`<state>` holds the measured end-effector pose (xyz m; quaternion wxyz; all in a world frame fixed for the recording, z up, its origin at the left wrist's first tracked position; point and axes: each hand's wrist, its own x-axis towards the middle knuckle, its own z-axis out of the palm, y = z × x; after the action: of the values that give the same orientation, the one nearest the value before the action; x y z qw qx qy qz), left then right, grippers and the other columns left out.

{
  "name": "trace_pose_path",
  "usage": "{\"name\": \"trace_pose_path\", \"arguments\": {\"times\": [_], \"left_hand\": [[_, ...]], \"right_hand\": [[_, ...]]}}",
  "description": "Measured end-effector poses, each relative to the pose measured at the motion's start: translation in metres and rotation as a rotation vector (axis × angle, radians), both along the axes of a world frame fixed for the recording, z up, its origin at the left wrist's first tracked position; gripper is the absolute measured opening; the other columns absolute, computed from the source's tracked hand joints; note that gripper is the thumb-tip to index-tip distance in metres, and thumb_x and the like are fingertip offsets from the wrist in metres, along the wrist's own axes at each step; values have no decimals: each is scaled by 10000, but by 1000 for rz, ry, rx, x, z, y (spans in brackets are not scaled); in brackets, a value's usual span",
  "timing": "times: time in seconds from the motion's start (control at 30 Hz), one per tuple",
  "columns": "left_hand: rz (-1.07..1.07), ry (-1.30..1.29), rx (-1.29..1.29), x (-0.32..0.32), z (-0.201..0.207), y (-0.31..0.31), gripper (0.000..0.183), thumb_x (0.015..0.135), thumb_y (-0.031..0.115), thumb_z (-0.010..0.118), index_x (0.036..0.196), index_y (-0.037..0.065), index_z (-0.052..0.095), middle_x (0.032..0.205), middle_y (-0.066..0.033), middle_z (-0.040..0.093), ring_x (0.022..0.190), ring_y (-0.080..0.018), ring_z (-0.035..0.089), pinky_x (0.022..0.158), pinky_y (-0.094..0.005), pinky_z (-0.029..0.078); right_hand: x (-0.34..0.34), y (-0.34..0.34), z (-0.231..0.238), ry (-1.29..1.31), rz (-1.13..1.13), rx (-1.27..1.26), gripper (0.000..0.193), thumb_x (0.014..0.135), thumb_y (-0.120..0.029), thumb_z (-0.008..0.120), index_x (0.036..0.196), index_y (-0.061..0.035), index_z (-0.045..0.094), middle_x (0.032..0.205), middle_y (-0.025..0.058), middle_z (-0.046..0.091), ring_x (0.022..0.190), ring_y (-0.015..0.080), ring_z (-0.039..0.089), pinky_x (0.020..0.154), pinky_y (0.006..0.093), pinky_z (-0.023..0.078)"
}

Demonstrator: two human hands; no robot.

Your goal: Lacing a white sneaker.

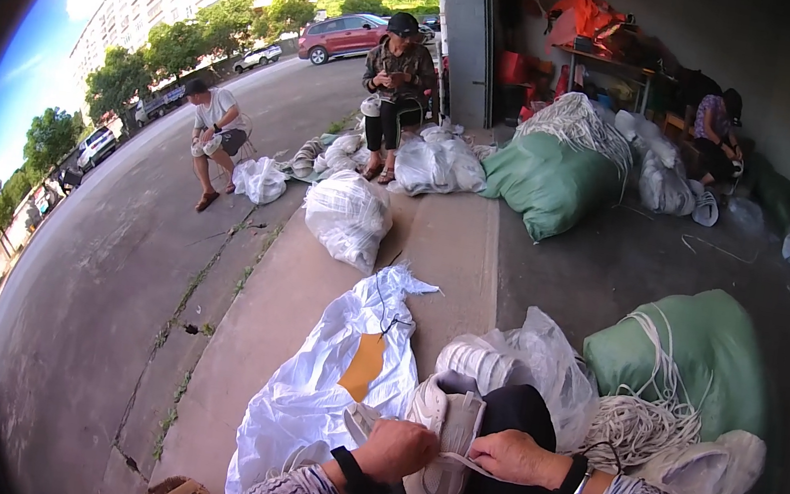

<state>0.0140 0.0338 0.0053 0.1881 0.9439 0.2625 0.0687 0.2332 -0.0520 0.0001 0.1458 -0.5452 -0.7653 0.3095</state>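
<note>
- My right hand [509, 455] is closed, thumb and fingers pinching a pale lace [462, 462] at the shoe's right side.
- My left hand [400, 449] is bunched against the shoe's left side; its back hides the fingertips, so I cannot tell how far they close, or on what.
- The shoe [448, 418], beige and white, is between my hands over my dark trousers [521, 411], its opening away from me and its toe toward me.
- A pale piece [358, 422] pokes out beyond my left hand, mostly covered by it.
- Ahead of my left hand, a white sack [293, 397] lies crumpled on the ground, an orange patch [362, 368] on it.
- Just beyond the shoe are nested white shoes [480, 358], with a clear bag [555, 366] beside them.
- Farther right, a heap of cords [644, 431] lies against a green sack [703, 356].
</note>
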Motion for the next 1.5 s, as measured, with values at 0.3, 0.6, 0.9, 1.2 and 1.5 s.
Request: {"name": "trace_pose_path", "arguments": {"times": [0.3,0.6,0.9,1.2,1.5], "left_hand": [[-271,-6,351,2,32,6,190,776,196,614,959,148,591,1101,-35,489,1061,-230,444,870,-370,384],[-656,59,419,17,30,29,121,830,205,550,929,143,584,979,-70,507,1017,-225,464,913,-354,378],[-411,178,-111,24,-9,32,220,784,288,606,943,138,584,1022,-67,545,1016,-258,485,842,-372,410],[4,-275,-545,51,-1,49,245,904,225,496,910,-5,580,830,-185,610,785,-315,601,708,-387,466],[-39,-257,-493,62,-14,26,232,826,199,536,869,-21,599,805,-213,618,775,-355,612,675,-415,468]], "right_hand": [[-8,-7,18,-329,174,522,130,740,-74,570,869,-67,553,830,130,483,723,261,607,591,334,521],[-9,-1,23,-327,281,607,106,722,-107,610,807,-59,571,826,96,501,756,241,577,601,322,506],[-6,5,16,-281,268,518,106,736,-90,602,830,-52,571,859,101,520,809,253,579,653,344,505],[9,11,9,-129,329,501,119,712,-94,617,824,-63,593,877,104,528,845,283,576,739,373,497],[8,5,6,-232,274,487,143,702,-132,651,832,-95,604,853,84,527,842,252,561,725,361,466]]}}
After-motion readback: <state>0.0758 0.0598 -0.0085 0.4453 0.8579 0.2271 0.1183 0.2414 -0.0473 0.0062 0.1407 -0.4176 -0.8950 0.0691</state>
